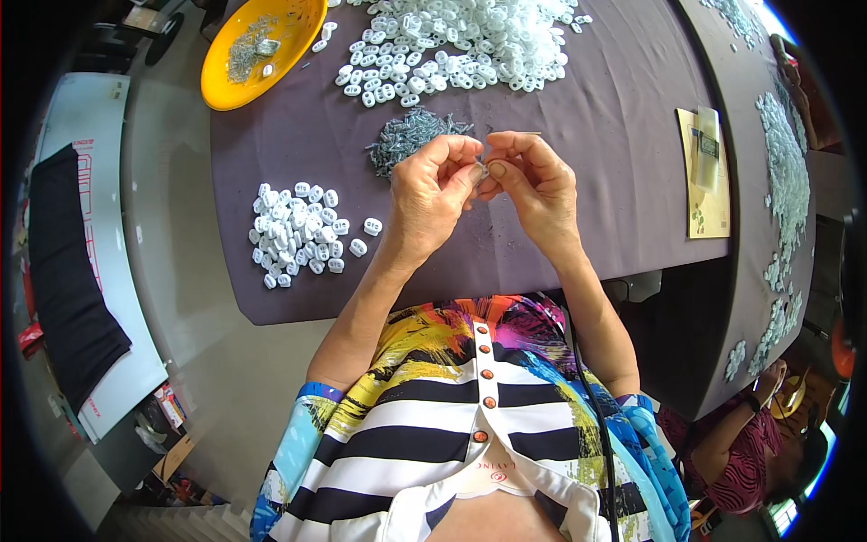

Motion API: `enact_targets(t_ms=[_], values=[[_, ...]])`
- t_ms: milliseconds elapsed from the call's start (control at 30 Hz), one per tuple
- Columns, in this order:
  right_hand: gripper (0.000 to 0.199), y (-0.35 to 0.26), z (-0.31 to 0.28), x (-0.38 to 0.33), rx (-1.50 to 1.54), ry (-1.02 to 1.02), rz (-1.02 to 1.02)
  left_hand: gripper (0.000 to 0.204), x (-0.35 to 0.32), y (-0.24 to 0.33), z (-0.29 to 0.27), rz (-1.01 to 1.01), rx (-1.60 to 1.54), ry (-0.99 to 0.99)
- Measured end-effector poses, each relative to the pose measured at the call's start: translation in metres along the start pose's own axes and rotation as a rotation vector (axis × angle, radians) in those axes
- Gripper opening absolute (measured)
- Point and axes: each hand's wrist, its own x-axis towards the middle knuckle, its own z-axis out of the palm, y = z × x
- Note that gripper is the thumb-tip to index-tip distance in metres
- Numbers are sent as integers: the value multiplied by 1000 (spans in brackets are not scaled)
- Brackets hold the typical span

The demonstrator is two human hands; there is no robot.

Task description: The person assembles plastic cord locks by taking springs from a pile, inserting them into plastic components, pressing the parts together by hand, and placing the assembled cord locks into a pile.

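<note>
My left hand (pixel 436 181) and my right hand (pixel 533 183) meet fingertip to fingertip above the cloth. The left thumb and index finger pinch a small pale piece (pixel 480 168), mostly hidden by the fingers. My right thumb and fingers are closed against its other side, and a thin rod (pixel 526 134) sticks out past the right index finger. Just beyond the left hand lies a heap of small grey-blue parts (pixel 411 140). To its left is a pile of white oval two-hole pieces (pixel 298 230) that look like cord locks, with two loose ones nearby.
A large heap of white two-hole pieces (pixel 452 41) covers the far middle. A yellow bowl (pixel 307 63) with small metal bits stands far left. At right lies a tan card (pixel 711 212) with a clear packet. Another person (pixel 736 443) sits by the adjoining table's white pieces (pixel 781 181).
</note>
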Motion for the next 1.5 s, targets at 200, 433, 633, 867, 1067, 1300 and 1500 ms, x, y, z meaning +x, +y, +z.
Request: enact_targets(t_ms=[200,433,633,867,1067,1300,1500], values=[[24,-2,-6,5,-119,-82,-2,16,1,-7,-3,67,112,-33],[27,-4,-5,0,-190,-122,65,17,-11,-19,-2,121,78,-13],[26,16,2,-3,-32,28,48,18,-8,-22,6,-35,-174,122],[24,14,6,13,14,-32,63,10,0,-28,-12,-199,-303,59],[18,11,14,38,-113,-187,102,12,4,-33,-33,-182,-320,122],[15,32,5,96,-983,65,-380,10,6,-35,-46,-225,-449,144],[15,37,13,108,-1128,75,-334,11,6,-36,-46,-233,-499,136]])
